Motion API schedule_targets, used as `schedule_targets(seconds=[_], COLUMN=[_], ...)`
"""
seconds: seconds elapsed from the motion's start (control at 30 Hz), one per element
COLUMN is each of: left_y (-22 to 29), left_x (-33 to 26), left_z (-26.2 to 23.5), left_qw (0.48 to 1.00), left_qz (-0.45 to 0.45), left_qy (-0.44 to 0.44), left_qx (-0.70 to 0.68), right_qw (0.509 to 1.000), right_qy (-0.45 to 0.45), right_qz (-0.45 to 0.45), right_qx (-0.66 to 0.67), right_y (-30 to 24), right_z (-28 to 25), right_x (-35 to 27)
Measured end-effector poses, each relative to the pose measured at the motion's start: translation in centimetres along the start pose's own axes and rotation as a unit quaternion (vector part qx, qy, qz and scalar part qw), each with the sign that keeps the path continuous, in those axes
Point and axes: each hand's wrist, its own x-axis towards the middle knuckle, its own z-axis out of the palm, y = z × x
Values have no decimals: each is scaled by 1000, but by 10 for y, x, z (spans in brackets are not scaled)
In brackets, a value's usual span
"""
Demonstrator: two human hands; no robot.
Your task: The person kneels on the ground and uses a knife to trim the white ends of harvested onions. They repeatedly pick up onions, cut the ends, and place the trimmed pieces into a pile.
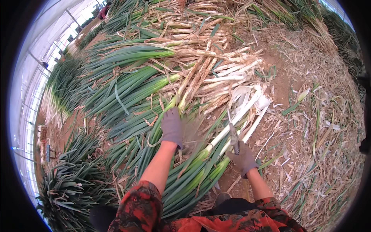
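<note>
Left hand (171, 127) is gripping green onions (191, 91) by their leafy part; right hand (244, 158) is gripping a tool (234, 136), ideally pointing clear of the other

- left hand's (171, 125) fingertips are tucked out of sight among the green onions (170, 105)
- smeary brownish blur (191, 131) just right of that glove — no clue what's behind it
- tool's (233, 136) grip end is mostly swallowed by the right hand (242, 157), so its exact kind beats me
- red-and-dark patterned sleeve (137, 207) gets chopped off at the bottom
- someone (103, 13) way off upper left — too tiny to read
</note>
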Motion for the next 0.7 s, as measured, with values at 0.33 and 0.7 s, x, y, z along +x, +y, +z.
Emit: schedule_targets(seconds=[0.33, 0.7], left_y=[18, 8], left_x=[-86, -76], left_z=[-2, -12], left_qw=[974, 959], left_qz=[17, -89], left_qy=[-160, -197], left_qx=[-158, -183], right_qw=[997, 985], right_qy=[-59, -161], right_qz=[-49, -61], right_qx=[30, 8], right_y=[-2, -30], right_z=[37, 47], right_x=[-68, -97])
